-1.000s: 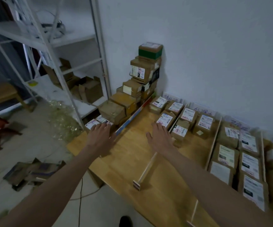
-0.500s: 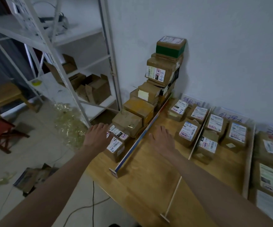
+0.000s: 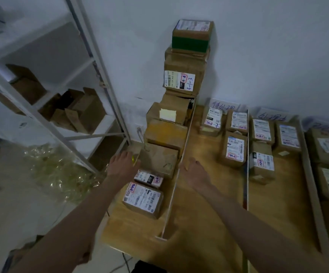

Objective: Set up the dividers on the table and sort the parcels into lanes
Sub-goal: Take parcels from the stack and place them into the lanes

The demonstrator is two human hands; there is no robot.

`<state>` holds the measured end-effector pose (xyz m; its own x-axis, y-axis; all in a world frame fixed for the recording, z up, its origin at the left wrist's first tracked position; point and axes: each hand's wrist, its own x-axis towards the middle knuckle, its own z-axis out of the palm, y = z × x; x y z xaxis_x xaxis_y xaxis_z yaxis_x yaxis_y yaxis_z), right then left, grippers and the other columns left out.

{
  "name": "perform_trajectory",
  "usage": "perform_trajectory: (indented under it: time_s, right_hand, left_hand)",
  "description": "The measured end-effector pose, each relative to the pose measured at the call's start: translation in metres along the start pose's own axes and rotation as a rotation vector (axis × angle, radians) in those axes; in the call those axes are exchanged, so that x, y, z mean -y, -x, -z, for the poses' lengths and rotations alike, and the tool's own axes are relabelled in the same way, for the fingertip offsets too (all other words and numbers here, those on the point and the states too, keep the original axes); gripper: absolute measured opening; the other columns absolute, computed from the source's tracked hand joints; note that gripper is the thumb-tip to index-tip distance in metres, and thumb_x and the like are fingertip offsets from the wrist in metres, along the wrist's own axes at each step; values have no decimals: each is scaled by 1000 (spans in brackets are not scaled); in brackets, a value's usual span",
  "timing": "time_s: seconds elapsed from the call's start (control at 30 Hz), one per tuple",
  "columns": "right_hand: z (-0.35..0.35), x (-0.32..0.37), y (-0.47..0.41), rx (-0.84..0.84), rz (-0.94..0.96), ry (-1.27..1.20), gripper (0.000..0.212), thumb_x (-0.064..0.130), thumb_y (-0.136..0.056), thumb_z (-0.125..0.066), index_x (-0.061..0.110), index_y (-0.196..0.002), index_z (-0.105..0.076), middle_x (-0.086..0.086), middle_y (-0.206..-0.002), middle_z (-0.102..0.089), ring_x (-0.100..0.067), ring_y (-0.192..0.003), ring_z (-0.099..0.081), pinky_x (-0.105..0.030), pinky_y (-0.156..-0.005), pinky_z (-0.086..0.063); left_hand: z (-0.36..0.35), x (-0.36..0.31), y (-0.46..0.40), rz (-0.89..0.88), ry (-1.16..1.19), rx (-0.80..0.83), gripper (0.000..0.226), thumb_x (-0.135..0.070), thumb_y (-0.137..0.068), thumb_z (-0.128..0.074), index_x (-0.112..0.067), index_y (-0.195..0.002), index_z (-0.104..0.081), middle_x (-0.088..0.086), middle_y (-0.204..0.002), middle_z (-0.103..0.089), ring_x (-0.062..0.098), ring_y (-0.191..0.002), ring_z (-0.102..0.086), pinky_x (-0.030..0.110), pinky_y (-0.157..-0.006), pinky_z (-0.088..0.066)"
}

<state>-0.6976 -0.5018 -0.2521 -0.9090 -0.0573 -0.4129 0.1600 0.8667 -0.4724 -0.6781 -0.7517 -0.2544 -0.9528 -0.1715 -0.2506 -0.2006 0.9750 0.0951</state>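
Comparing with the view a second ago, I see that both hands have travelled toward the far-left corner of the surface (image 3: pixel 215 223). The left hand (image 3: pixel 122 166) now sits at the left edge, touching or just beside the plain brown parcel (image 3: pixel 158 159) at the foot of the tall parcel stack (image 3: pixel 183 75); earlier it hovered nearer the labelled parcels (image 3: pixel 143 200) by the near-left corner. The right hand (image 3: pixel 195 173) has shifted from the thin middle divider (image 3: pixel 247 164) over to the left divider (image 3: pixel 179 168), resting right against its right side. Both sets of fingers are spread and released; nothing is grasped, though I cannot tell whether the left fingertips actually press the box.

Both hands now bracket the left lane, one on each side of that divider. I read this as the start of handling the unsorted pile: the dividers stand upright in place, the lanes to the right hold sorted parcels (image 3: pixel 234 148) near the far edge, and the crowded left lane remains to be cleared. The leaning stack against the wall looks liable to topple if its base box is pulled carelessly.
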Motion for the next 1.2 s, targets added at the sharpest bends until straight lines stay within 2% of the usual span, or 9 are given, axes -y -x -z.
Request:
perform_trajectory:
  time_s: [0.2,0.37,0.5,0.63,0.8,0.87,0.97,1.07,1.2]
  right_hand:
    - [-30,36,-21,95,-178,-285,55,41,-104,-41,0,-141,-41,-20,-131,-57,-36,-117,-58,-46,-95,-50]
    - [-36,54,-24,100,-215,-325,38,23,-106,-38,0,-135,-45,-20,-128,-58,-35,-112,-59,-47,-93,-52]
    - [-34,57,-18,83,-224,-354,40,20,-105,-40,1,-139,-43,-18,-131,-56,-34,-115,-58,-43,-94,-52]
    - [-33,52,-2,58,-207,-421,39,18,-102,-46,6,-139,-43,-14,-125,-58,-29,-106,-60,-40,-86,-54]
    - [-42,36,27,-32,-113,-531,21,4,-94,-53,7,-114,-51,-11,-115,-59,-28,-104,-58,-38,-79,-53]
    - [-46,32,36,-58,-133,-691,11,2,-95,-46,9,-97,-53,-14,-114,-61,-34,-109,-59,-44,-88,-52]
    - [-45,33,45,-59,-216,-915,17,6,-96,-46,12,-83,-56,-17,-114,-64,-29,-110,-61,-46,-98,-51]
    - [-44,32,48,-78,-244,-1043,9,14,-96,-51,7,-96,-57,-14,-114,-64,-22,-107,-62,-47,-97,-54]
    - [-39,32,52,-63,-307,-1135,28,32,-98,-58,14,-118,-51,-6,-111,-66,-16,-101,-64,-44,-89,-58]
  left_hand:
    - [-8,7,-41,-5,195,137,58,-52,-101,-35,-14,-144,-41,14,-143,-49,33,-128,-49,46,-105,-39]
    - [-24,11,-57,16,377,173,68,-74,-89,-22,-19,-105,-59,11,-95,-66,32,-90,-64,45,-83,-54]
    - [-34,16,-61,16,491,200,75,-83,-79,-13,-25,-93,-58,5,-83,-65,27,-79,-64,44,-78,-56]
    - [-2,11,-39,49,621,232,64,-69,-95,-27,-17,-94,-64,7,-90,-67,23,-83,-62,41,-83,-53]
    - [13,22,-27,112,847,288,76,-81,-85,-29,-19,-109,-66,7,-105,-69,25,-91,-65,38,-79,-52]
    - [17,24,-19,104,877,292,67,-76,-90,-33,-22,-117,-63,7,-110,-65,26,-95,-64,37,-78,-53]
    - [18,24,-9,83,925,313,55,-72,-91,-39,-25,-113,-58,6,-110,-61,29,-101,-62,46,-90,-55]
    - [17,23,1,57,951,343,44,-61,-95,-45,-22,-113,-56,0,-105,-62,20,-95,-62,44,-88,-55]
    - [20,25,12,-29,1042,366,33,-46,-96,-53,-20,-116,-57,-2,-111,-59,15,-99,-57,35,-84,-51]
